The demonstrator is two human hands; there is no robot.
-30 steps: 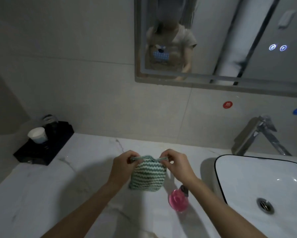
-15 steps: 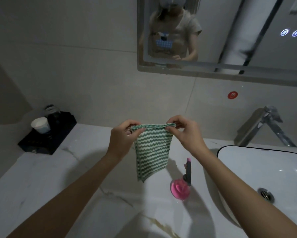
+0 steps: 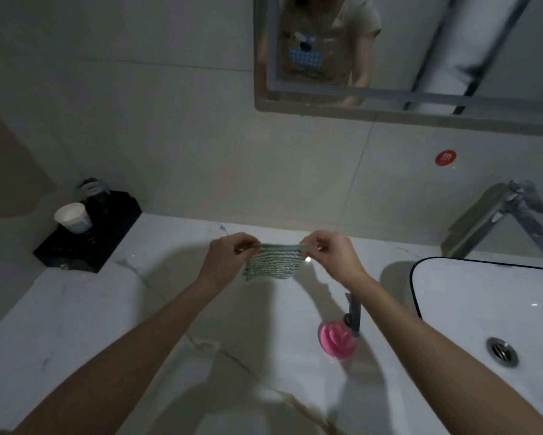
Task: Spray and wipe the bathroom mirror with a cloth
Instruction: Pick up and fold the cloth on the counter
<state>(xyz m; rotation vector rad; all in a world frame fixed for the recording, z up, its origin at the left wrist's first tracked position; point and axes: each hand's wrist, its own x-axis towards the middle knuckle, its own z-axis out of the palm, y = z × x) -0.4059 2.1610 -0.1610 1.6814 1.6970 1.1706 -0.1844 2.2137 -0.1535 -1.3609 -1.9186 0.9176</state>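
Head view: both hands pinch the top edge of the cloth (image 3: 273,262), one at each upper corner. Left hand (image 3: 227,257) has fingers curled round the left corner, grip grasping the cloth; right hand (image 3: 329,257) does the same w/ the right corner, thumb & fingers pinched on the fabric. Cloth is green-and-white striped, stretched between the two hands, hanging short below them, held in the air above the worktop (image 3: 106,324), not touching it. Both forearms reach in from the bottom of the frame.

Just below & right of the right wrist, a pink spray bottle (image 3: 337,339) w/ a dark trigger head sits on the white marbled worktop, partly behind the right forearm. Right of that, a white basin (image 3: 446,284) w/ dark rim & metal drain; chrome tap (image 3: 499,221) behind it. Far left corner of the worktop: black tray (image 3: 106,243) w/ a white cup (image 3: 74,218) & a dark item behind it, too blurred to tell.

Mirror (image 3: 499,58) hangs on the tiled wall above, well apart from the cloth; it reflects the person's torso in a light t-shirt. Red round sticker (image 3: 445,157) on the wall below the mirror.
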